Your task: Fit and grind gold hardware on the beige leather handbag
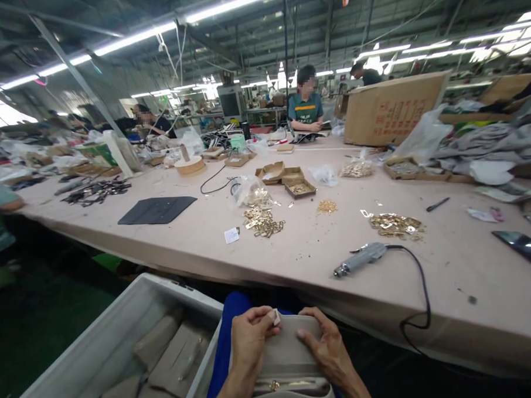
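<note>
A beige handbag [287, 353] lies across my lap, its flap lifted and a gold metal fitting [274, 386] at its lower opening. My left hand [252, 334] pinches a small whitish piece [276, 317] at the bag's upper left edge; its exact kind is unclear. On the other side, my right hand [325, 344] grips the bag's right edge, thumb on the face and fingers partly hidden around the edge. A grey electric screwdriver [360, 258] with a black cord rests on the table [268, 260] beyond my hands.
To my left stands a grey bin [116, 314] with several beige bags [175, 358] inside. Gold metal parts [263, 221] lie in piles on the table, with another heap [396, 224] at right. A black panel [157, 210] lies left. Co-workers sit beyond.
</note>
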Demonstrator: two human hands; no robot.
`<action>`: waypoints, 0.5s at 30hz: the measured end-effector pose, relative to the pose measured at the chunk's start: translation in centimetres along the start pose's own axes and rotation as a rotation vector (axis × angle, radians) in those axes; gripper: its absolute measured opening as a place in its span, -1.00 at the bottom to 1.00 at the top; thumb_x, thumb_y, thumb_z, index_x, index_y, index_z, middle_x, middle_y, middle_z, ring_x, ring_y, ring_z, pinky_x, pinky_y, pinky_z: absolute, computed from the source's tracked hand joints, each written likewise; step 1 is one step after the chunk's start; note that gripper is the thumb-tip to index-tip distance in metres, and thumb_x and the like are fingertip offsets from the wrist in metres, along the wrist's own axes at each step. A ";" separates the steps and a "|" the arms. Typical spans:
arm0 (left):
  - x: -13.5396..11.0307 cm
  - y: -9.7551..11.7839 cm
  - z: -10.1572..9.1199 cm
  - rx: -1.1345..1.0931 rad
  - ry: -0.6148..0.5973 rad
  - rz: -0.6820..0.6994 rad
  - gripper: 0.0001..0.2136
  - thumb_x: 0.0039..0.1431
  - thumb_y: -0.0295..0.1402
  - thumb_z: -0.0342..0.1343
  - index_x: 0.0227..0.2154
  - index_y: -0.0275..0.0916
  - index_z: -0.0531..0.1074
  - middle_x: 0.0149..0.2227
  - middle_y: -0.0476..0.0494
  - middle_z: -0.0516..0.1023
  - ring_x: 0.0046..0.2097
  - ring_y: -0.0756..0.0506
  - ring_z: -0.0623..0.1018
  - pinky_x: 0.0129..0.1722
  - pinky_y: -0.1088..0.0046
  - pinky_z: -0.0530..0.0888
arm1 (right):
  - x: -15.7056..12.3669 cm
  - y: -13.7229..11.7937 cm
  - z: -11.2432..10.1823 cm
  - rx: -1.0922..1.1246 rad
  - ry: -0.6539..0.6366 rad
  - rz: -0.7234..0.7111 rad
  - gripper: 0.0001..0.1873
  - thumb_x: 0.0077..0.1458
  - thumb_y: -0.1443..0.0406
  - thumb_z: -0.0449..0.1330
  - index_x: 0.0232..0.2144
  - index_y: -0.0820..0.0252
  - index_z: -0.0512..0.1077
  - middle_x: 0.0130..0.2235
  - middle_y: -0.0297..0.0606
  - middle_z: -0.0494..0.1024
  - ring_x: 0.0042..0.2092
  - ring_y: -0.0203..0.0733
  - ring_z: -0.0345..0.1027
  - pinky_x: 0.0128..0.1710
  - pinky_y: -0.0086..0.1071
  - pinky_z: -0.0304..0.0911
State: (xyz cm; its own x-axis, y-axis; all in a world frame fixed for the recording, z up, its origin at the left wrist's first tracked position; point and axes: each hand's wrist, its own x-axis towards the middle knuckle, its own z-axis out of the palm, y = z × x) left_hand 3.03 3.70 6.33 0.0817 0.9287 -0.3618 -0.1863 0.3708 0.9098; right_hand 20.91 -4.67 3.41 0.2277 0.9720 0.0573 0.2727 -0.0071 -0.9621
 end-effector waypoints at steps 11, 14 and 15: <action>-0.7 -2.6 -1.4 -0.026 0.008 -0.161 -0.56 -0.36 -0.21 0.63 -0.42 -0.37 0.65 -0.48 -0.22 0.64 -0.49 -0.07 0.61 -0.53 0.60 0.51 | -0.2 0.7 -0.5 -0.267 0.213 -0.058 -0.57 0.22 0.10 0.23 0.08 0.12 0.52 -0.04 -0.09 0.62 -0.02 0.13 0.53 0.03 -0.06 0.45; -0.5 -2.0 -2.0 0.002 -0.082 -0.194 -0.56 -0.36 -0.19 0.63 -0.41 -0.36 0.69 -0.47 -0.22 0.64 -0.48 -0.05 0.59 -0.52 0.62 0.49 | 0.9 -1.7 -4.3 -0.286 0.284 -0.170 -0.63 0.32 0.15 0.18 0.09 0.13 0.51 -0.13 -0.13 0.62 -0.11 0.00 0.54 -0.03 -0.15 0.47; -0.5 -1.9 -2.1 0.005 -0.089 -0.190 -0.55 -0.37 -0.18 0.63 -0.41 -0.36 0.69 -0.48 -0.21 0.64 -0.49 -0.04 0.58 -0.52 0.62 0.48 | 1.7 -2.4 -6.3 -0.287 0.327 -0.190 -0.68 0.33 0.15 0.18 0.05 0.12 0.52 -0.15 -0.15 0.62 -0.14 -0.04 0.54 -0.05 -0.19 0.48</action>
State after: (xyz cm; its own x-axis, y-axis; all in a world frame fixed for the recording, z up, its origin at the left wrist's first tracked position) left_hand 1.24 2.54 4.38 0.2007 0.8377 -0.5079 -0.1543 0.5390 0.8281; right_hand 26.51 -4.45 7.47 0.4185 0.8379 0.3505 0.5746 0.0546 -0.8166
